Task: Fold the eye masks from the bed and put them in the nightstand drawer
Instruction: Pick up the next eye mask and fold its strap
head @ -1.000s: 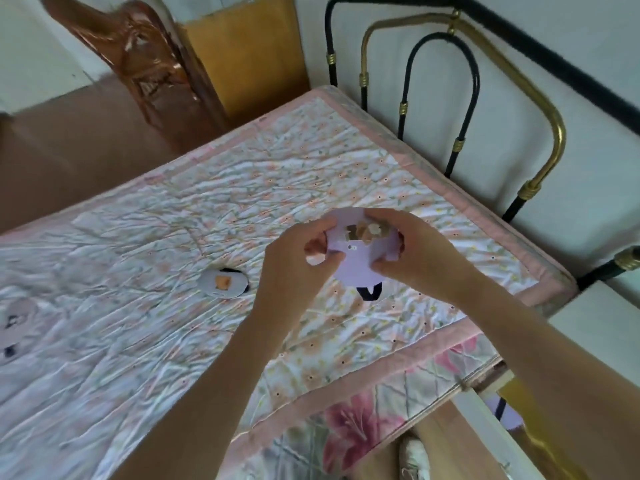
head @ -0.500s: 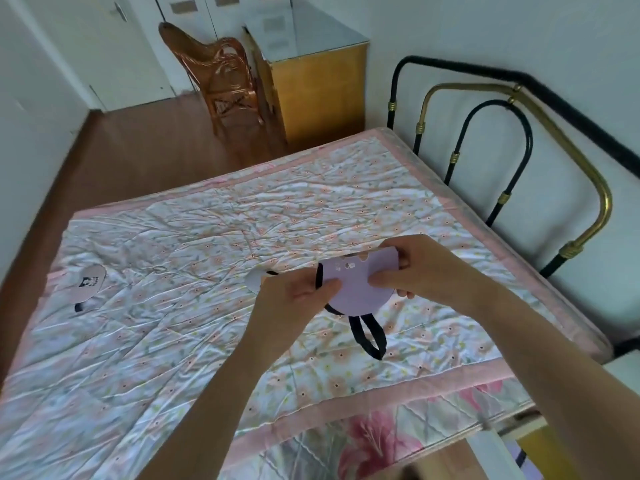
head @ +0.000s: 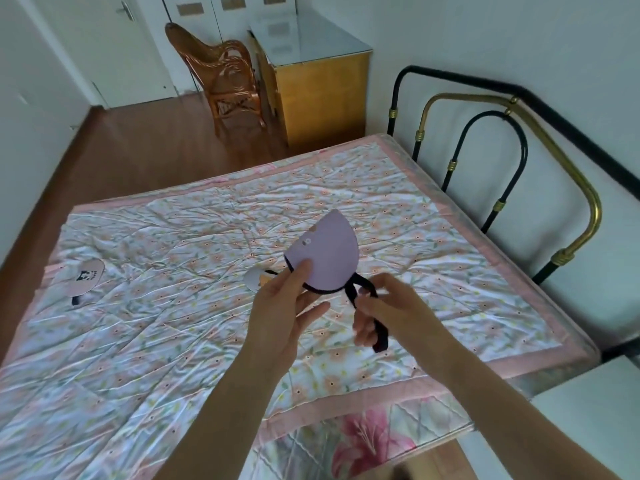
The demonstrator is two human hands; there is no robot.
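A lilac eye mask (head: 327, 258), folded in half, is held up above the bed. My left hand (head: 280, 313) pinches its lower edge between thumb and fingers. My right hand (head: 384, 311) grips the mask's black elastic strap (head: 360, 296), which loops under the mask and hangs down past my fingers. A white eye mask (head: 254, 279) lies flat on the quilt, mostly hidden behind my left hand. A pink eye mask (head: 86, 278) with a dark print lies near the bed's left edge.
The bed (head: 173, 358) carries a wrinkled floral quilt with a pink border. A black and brass metal headboard (head: 502, 161) stands at the right. A white nightstand top (head: 595, 407) shows at lower right. A wicker chair (head: 221, 77) and a yellow cabinet (head: 322, 95) stand beyond the bed.
The view has tilted up and widened. My right hand let go of the mask body and took the strap. The mask now stands folded in my left hand.
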